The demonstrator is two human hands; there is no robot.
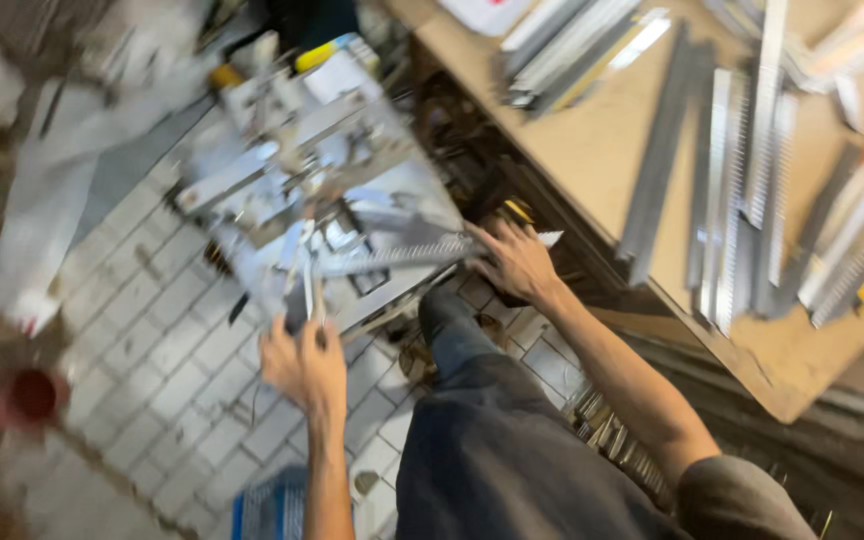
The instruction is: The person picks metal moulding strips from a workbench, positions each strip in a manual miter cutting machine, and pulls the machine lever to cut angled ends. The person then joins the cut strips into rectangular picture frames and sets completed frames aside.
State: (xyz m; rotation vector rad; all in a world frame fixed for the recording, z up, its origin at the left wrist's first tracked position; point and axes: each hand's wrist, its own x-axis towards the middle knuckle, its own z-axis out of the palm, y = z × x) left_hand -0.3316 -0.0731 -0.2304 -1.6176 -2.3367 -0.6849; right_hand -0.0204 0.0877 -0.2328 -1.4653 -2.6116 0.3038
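Observation:
A grey metal machine with plates and levers stands low in front of me over a tiled floor. My left hand grips a thin upright lever at its near side. My right hand rests with fingers spread on the end of a long toothed metal strip that lies across the machine. The picture is blurred by motion, so fine detail is lost. My dark trouser leg reaches down between both arms.
A wooden workbench at the right carries several long toothed and flat metal strips. More metal pieces lie under its edge. A red round pot sits at the left, a blue object near my feet.

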